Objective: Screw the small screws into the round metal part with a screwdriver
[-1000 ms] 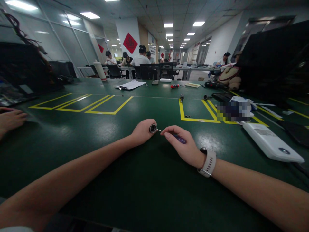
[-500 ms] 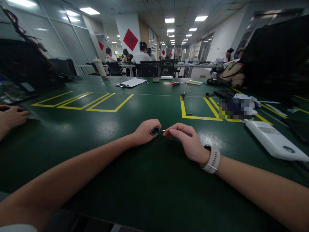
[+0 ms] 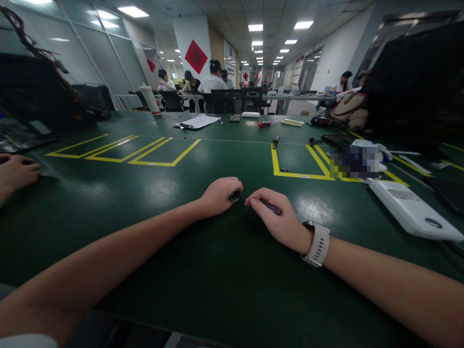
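Observation:
My left hand [image 3: 220, 195] is wrapped round a dark round part with a metallic rim [image 3: 235, 195]; its open end faces right, and the rest of it is hidden in my fist. My right hand [image 3: 274, 211] pinches a small screwdriver [image 3: 272, 209] with a dark purple handle and a thin shaft. The shaft points left at the round part's open end; whether its tip touches inside I cannot tell. Both hands are just above the green table [image 3: 203, 261]. Tiny dark pieces [image 3: 284, 169] lie beyond them, inside a yellow taped outline.
A small dark metallic part [image 3: 276, 140] lies by the tape. Further back are a red screwdriver [image 3: 265, 124] and a clipboard with papers [image 3: 198, 122]. A white device [image 3: 416, 210] lies at right. Another person's hand [image 3: 18, 171] rests on the table at far left.
My right hand has turned and dropped slightly, so more of the screwdriver's handle shows. The round part in my left hand has tilted a little and shifted slightly right.

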Demonstrator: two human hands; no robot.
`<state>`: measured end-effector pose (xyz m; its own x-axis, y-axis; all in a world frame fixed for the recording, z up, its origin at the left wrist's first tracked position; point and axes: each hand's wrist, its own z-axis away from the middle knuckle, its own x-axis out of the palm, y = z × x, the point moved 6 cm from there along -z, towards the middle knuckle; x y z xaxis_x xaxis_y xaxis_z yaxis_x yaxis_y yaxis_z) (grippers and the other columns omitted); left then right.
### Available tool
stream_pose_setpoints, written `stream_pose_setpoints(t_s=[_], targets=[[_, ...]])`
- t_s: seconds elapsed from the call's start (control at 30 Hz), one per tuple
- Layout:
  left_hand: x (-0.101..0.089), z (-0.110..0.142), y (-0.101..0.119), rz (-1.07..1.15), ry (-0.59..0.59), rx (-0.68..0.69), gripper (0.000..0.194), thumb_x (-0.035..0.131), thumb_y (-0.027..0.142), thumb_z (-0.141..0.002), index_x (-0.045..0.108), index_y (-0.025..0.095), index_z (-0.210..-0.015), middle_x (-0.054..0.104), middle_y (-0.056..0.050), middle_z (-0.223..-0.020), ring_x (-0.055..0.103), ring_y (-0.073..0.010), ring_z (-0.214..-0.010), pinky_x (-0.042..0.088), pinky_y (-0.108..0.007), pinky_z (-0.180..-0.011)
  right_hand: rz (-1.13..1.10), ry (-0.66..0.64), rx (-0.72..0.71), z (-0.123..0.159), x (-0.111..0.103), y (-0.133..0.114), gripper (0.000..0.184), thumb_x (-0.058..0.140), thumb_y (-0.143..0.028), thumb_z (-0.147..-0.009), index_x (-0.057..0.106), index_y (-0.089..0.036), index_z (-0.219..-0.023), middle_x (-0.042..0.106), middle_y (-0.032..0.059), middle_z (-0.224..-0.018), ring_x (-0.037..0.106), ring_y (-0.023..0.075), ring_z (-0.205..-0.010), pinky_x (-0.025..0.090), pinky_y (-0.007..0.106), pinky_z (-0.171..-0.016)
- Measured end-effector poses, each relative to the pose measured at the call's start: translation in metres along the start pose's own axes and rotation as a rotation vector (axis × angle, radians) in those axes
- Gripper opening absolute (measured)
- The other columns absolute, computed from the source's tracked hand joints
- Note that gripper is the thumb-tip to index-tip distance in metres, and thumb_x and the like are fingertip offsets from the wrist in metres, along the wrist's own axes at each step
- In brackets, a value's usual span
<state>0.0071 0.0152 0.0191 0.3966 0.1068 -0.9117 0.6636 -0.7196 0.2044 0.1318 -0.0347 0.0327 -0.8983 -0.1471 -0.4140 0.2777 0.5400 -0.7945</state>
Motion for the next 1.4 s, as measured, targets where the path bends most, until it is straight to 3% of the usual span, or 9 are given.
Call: stream_pose_setpoints(t_s=[0.23, 0.3, 0.53, 0.63, 0.9, 1.03, 1.23, 1.3, 1.4], targets=[[0.001, -0.001, 0.002, 0.074, -0.043, 0.025, 0.012, 0.045, 0.007, -0.073, 0.05, 0.017, -0.067, 0.05, 0.0, -0.066, 0.048, -0.0126, -0.063, 0.037, -0.024, -0.059, -0.551, 0.017, 0.231, -0.007, 0.002, 0.034, 0.015, 0.052, -0.023, -0.08, 0.063, -0.016, -0.073, 0.067, 0.0026, -0.073, 0.062, 0.0157, -0.072, 0.048, 0.034, -0.073], [0.001, -0.001, 0.0, 0.073, -0.037, 0.006, 0.01, 0.047, 0.008, -0.072, 0.051, 0.017, -0.069, 0.051, 0.0, -0.068, 0.049, -0.0126, -0.063, 0.037, -0.024, -0.059, -0.505, 0.039, 0.175, -0.006, -0.001, 0.031, 0.015, 0.051, -0.023, -0.081, 0.063, -0.017, -0.074, 0.066, 0.0024, -0.074, 0.061, 0.0158, -0.074, 0.048, 0.034, -0.074], [0.004, 0.0, -0.002, 0.012, -0.023, 0.001, 0.01, 0.046, 0.009, -0.074, 0.051, 0.016, -0.068, 0.05, 0.0, -0.068, 0.048, -0.0132, -0.063, 0.036, -0.025, -0.058, 0.1, 0.035, -0.066, 0.003, 0.0, -0.004, 0.016, 0.048, -0.018, -0.083, 0.063, -0.016, -0.08, 0.063, 0.004, -0.078, 0.057, 0.017, -0.075, 0.043, 0.033, -0.071], [0.003, 0.0, 0.0, -0.016, -0.029, 0.025, 0.01, 0.046, 0.009, -0.074, 0.051, 0.016, -0.069, 0.05, 0.0, -0.068, 0.048, -0.0134, -0.063, 0.035, -0.025, -0.058, 0.01, 0.007, 0.007, 0.0, 0.001, 0.002, 0.016, 0.049, -0.02, -0.083, 0.064, -0.016, -0.079, 0.064, 0.0044, -0.078, 0.057, 0.0171, -0.074, 0.043, 0.033, -0.07], [0.003, 0.0, 0.002, -0.005, -0.049, 0.063, 0.013, 0.045, 0.008, -0.074, 0.047, 0.017, -0.066, 0.048, 0.0, -0.066, 0.046, -0.0127, -0.061, 0.034, -0.024, -0.057, -0.699, 0.032, 0.366, -0.009, 0.003, 0.04, 0.012, 0.055, -0.022, -0.076, 0.064, -0.015, -0.071, 0.067, 0.0036, -0.071, 0.06, 0.0148, -0.068, 0.046, 0.032, -0.07], [0.004, 0.0, 0.0, -0.033, -0.045, 0.034, 0.01, 0.046, 0.008, -0.074, 0.049, 0.016, -0.069, 0.05, 0.0, -0.069, 0.047, -0.0129, -0.063, 0.035, -0.024, -0.058, -0.645, 0.067, 0.298, -0.008, 0.001, 0.035, 0.014, 0.054, -0.023, -0.077, 0.063, -0.016, -0.07, 0.066, 0.0029, -0.07, 0.06, 0.0153, -0.069, 0.045, 0.032, -0.071], [0.004, 0.0, 0.0, -0.08, -0.072, -0.001, 0.009, 0.047, 0.009, -0.074, 0.051, 0.016, -0.071, 0.052, -0.001, -0.071, 0.049, -0.0131, -0.064, 0.037, -0.024, -0.059, -0.11, 0.046, 0.057, -0.001, -0.002, 0.005, 0.016, 0.051, -0.021, -0.08, 0.064, -0.017, -0.072, 0.063, 0.0027, -0.073, 0.057, 0.0163, -0.072, 0.042, 0.031, -0.069], [0.004, 0.0, 0.002, -0.098, -0.079, 0.029, 0.009, 0.047, 0.008, -0.074, 0.051, 0.016, -0.071, 0.052, -0.001, -0.07, 0.049, -0.0134, -0.065, 0.036, -0.025, -0.059, -0.14, 0.036, 0.091, -0.002, -0.001, 0.007, 0.017, 0.051, -0.021, -0.08, 0.064, -0.017, -0.071, 0.064, 0.0027, -0.072, 0.058, 0.0166, -0.072, 0.043, 0.032, -0.07], [0.004, 0.001, 0.004, -0.119, -0.084, 0.057, 0.012, 0.046, 0.005, -0.072, 0.052, 0.016, -0.072, 0.051, -0.001, -0.07, 0.049, -0.0139, -0.066, 0.036, -0.025, -0.059, -0.415, 0.035, 0.232, -0.007, 0.0, 0.021, 0.016, 0.053, -0.023, -0.077, 0.065, -0.017, -0.068, 0.065, 0.003, -0.07, 0.06, 0.0171, -0.072, 0.045, 0.034, -0.073]])
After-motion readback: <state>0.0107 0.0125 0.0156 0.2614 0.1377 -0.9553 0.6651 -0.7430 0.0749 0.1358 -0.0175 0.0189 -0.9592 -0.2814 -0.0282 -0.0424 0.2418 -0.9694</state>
